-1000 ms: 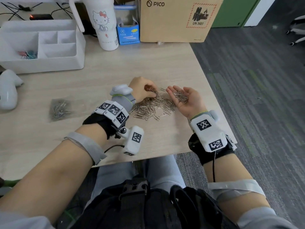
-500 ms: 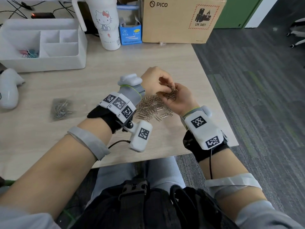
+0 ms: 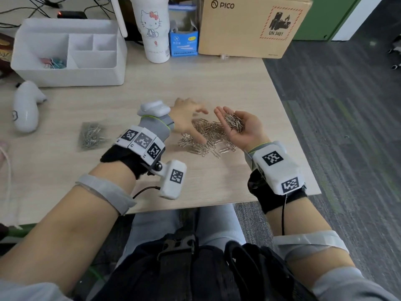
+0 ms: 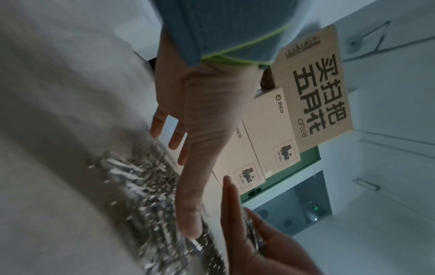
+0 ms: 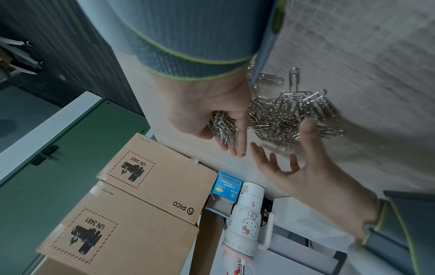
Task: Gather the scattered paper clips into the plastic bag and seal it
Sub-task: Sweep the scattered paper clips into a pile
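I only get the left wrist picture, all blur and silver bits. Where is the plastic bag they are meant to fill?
Observer: The plastic bag lies flat on the table, left of the left hand, untouched, partly filled.
Operator: And the other hand?
Observer: The right hand is palm up, cupping a heap of paper clips.
Operator: Anything else nearby?
Observer: A white organizer at the far left holds a few coloured clips.

Silver paper clips lie on the pale wood-grain table. At the far edge stand a white organizer, a blue box and a brown carton with a red-dashed label.
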Tool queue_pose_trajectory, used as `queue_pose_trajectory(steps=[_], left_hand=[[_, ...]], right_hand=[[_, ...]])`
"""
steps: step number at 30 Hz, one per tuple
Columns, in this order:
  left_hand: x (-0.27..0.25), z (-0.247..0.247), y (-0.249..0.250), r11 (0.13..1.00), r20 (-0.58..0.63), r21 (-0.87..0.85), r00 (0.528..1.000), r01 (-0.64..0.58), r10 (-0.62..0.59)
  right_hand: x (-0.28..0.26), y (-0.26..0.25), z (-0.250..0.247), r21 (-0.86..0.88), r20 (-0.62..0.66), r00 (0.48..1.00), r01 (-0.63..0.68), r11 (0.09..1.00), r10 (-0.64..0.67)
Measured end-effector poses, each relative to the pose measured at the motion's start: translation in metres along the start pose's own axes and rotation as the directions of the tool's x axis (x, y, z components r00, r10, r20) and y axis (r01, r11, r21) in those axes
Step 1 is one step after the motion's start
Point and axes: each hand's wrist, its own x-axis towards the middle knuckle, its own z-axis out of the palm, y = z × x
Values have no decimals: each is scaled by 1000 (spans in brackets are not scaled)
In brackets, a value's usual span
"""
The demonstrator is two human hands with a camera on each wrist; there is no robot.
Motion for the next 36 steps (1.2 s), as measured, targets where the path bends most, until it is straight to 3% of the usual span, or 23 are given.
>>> queue_pose_trajectory(steps=[2, 7, 12, 19, 23, 29, 36], left_hand=[[-4, 11, -3, 999, 33, 40, 999, 7, -8], [-3, 23, -8, 981, -99, -183, 994, -58, 40], [0, 27, -9, 975, -219, -206, 975, -88, 42], [0, 17, -10, 918, -282, -386, 959, -97, -17], [1, 2, -5, 873, -285, -457, 958, -172, 39], [5, -9, 15, 882, -292, -402, 947, -246, 131], [-2, -18, 10, 889, -265, -404, 958, -214, 111]], right_hand=[[-2, 2, 1, -1, -7, 1000, 9, 1000, -9], [-7, 3, 0, -24, -26, 1000, 9, 1000, -9], [-11, 2, -2, -39, -43, 999, 15, 999, -16], [-5, 5, -5, -73, -66, 998, 8, 997, -13], [1, 12, -2, -138, -84, 996, -1, 990, -10], [5, 28, 12, -201, -14, 1000, -20, 979, 17], [16, 36, 21, -134, 23, 997, -74, 988, 78]])
